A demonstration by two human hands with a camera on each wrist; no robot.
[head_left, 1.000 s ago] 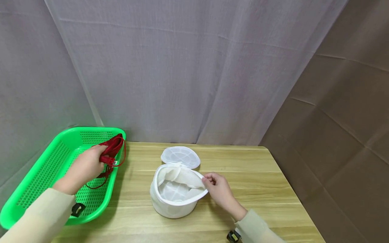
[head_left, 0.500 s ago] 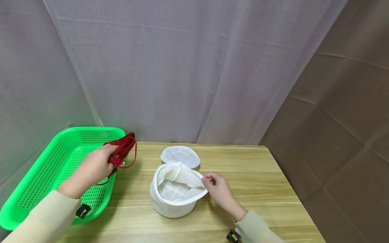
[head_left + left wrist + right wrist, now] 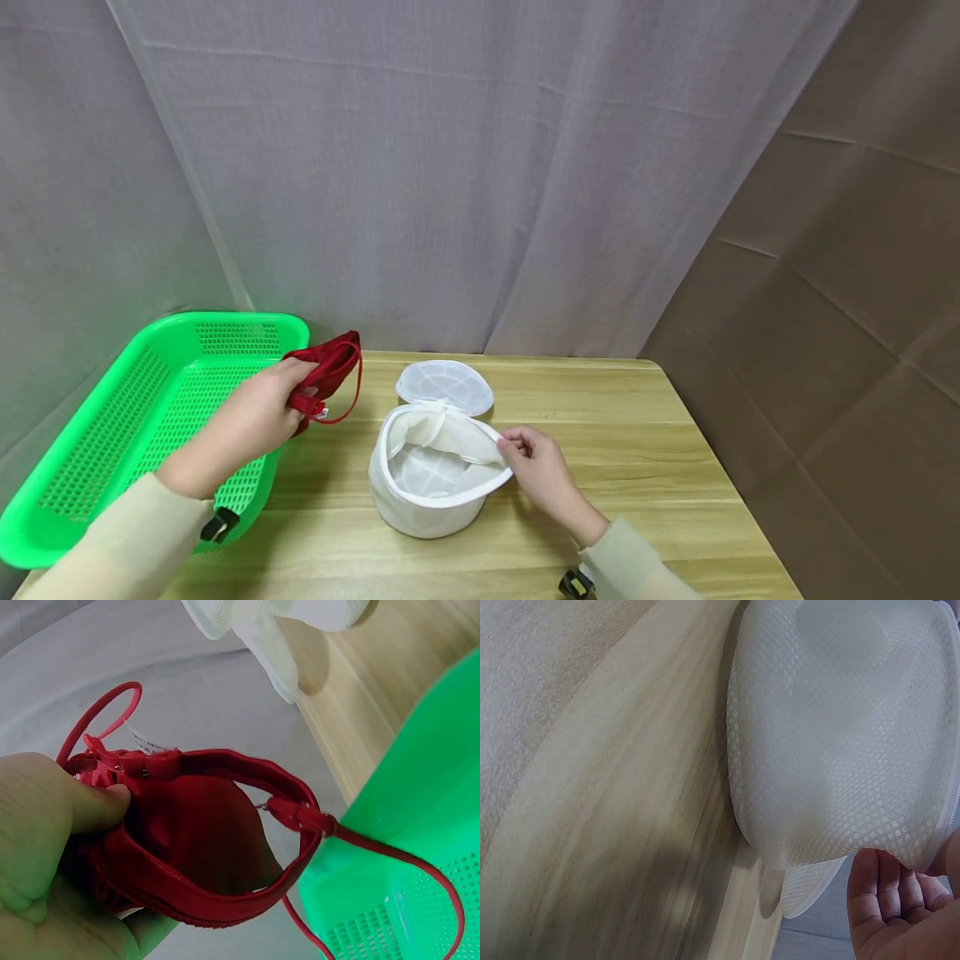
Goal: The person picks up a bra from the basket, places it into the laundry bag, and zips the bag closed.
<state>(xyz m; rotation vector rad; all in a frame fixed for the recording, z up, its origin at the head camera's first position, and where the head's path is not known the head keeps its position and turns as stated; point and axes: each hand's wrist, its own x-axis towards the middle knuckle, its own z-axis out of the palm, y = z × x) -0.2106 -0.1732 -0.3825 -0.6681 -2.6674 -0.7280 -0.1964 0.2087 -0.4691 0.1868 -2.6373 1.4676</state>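
A folded red bra hangs from my left hand, pinched between thumb and fingers just past the basket's right edge. In the left wrist view its cup, thin straps and a white label show, with the thumb pressed on the fabric. My right hand pinches the rim of a white mesh laundry bag, pulling its mouth wide on the right side. The bag stands upright on the table, and its round lid is folded back behind it. In the right wrist view the mesh wall fills much of the picture.
A green plastic basket with perforated walls stands at the left of the wooden table. Grey cloth hangs behind the table, and a brown cloth wall borders its right side.
My left hand has moved right with the red bra, from over the basket to past its right rim. The right hand and the mesh bag have kept their place.
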